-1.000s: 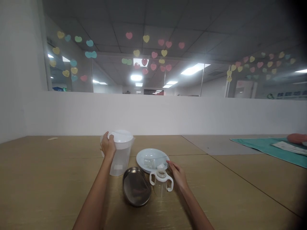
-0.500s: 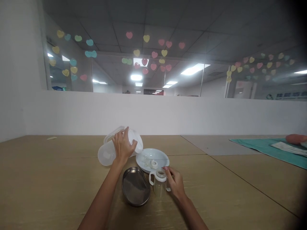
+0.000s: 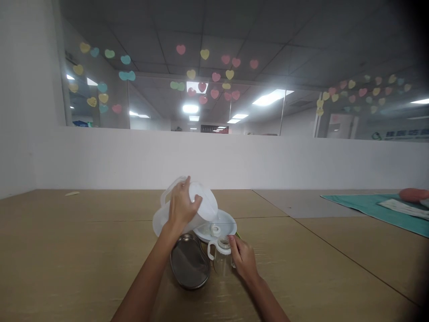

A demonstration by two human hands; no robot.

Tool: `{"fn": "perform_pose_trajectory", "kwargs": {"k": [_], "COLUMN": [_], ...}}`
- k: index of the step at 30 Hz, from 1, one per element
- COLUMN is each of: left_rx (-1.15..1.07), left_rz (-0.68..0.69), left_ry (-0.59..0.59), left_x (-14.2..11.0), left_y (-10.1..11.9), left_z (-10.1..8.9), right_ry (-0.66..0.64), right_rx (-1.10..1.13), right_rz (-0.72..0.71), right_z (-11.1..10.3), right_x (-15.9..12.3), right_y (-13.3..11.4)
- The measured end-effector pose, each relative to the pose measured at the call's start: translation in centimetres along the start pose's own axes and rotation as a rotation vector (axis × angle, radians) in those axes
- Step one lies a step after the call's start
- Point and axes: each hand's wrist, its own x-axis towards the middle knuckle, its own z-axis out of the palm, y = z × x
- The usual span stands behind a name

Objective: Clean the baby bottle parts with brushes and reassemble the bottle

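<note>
My left hand is wrapped round a translucent white plastic pitcher, which is tilted over to the right with its lidded end over a plate. My right hand grips one side of a clear cup with a white collar and two white handles; its mouth is uncovered. Behind the cup, a small white spouted lid lies on the pale blue plate. The pitcher hides the plate's left part. Whether any liquid runs from the pitcher, I cannot tell.
A metal kidney dish lies left of the cup. A thin green edge shows behind my right hand. At the far right, a teal cloth bears a white cloth and a reddish object. A white wall bounds the table's back.
The pitcher has moved right with my left hand, and its lidded end now covers part of the plate. My right hand and the cup have barely shifted.
</note>
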Motion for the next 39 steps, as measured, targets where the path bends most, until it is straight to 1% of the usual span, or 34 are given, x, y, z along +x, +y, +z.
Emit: {"fn": "perform_pose_trajectory", "kwargs": {"k": [3, 5, 6, 8, 9, 13, 15, 16, 19, 22, 28, 31, 33, 35, 37, 38, 39], "left_rx": [0.073, 0.123, 0.132, 0.100, 0.064, -0.101, -0.123, -0.123, -0.106, -0.095, -0.144, -0.175, -0.188, -0.196, -0.189, -0.182, -0.171], "left_rz": [0.128, 0.172, 0.167, 0.104, 0.045, -0.300, -0.423, -0.461, -0.526, -0.555, -0.656, -0.699, -0.718, -0.737, -0.759, -0.770, -0.782], "left_ry": [-0.102, -0.140, -0.142, -0.114, -0.086, 0.081, 0.152, 0.180, 0.243, 0.272, 0.254, 0.238, 0.227, 0.200, 0.157, 0.138, 0.123], "left_x": [-0.5, -0.7, -0.7, -0.4, -0.2, 0.8, 1.1, 1.3, 1.4, 1.3, 1.1, 1.2, 1.2, 1.4, 1.4, 1.4, 1.4], "left_y": [2.3, 2.9, 2.8, 1.9, 1.1, -2.7, -4.1, -4.6, -5.8, -6.6, -7.7, -8.1, -8.5, -9.0, -9.7, -10.1, -10.4], "left_z": [0.0, 0.1, 0.2, 0.2, 0.2, -0.4, -0.8, -1.0, -1.4, -1.4, -0.7, -0.5, -0.6, -0.9, -1.1, -1.3, -1.4], "right_ry": [0.008, 0.015, 0.018, 0.016, 0.015, 0.017, 0.023, 0.025, 0.023, 0.016, 0.018, 0.049, 0.096, 0.211, 0.348, 0.392, 0.404], "right_rx": [-0.018, -0.024, -0.025, -0.024, -0.025, -0.036, -0.037, -0.036, -0.031, -0.027, -0.044, -0.055, -0.064, -0.097, -0.162, -0.201, -0.238], "right_rz": [0.005, 0.004, 0.003, 0.001, 0.001, -0.003, -0.011, -0.015, -0.017, -0.009, -0.011, -0.026, -0.059, -0.129, -0.248, -0.335, -0.439], "right_z": [0.1, 0.2, 0.2, 0.3, 0.3, 0.5, 0.6, 0.6, 0.5, 0.4, 0.3, 0.2, 0.0, -0.4, -0.8, -0.9, -1.0], "right_x": [-0.1, -0.1, -0.1, -0.2, -0.2, -0.1, 0.0, 0.0, 0.0, 0.0, -0.1, -0.1, 0.0, 0.0, -0.2, -0.3, -0.5], "right_y": [0.2, 0.4, 0.5, 0.6, 0.6, 0.6, 0.4, 0.4, 0.3, 0.2, 0.2, 0.1, 0.0, -0.1, -0.4, -0.7, -1.1]}}
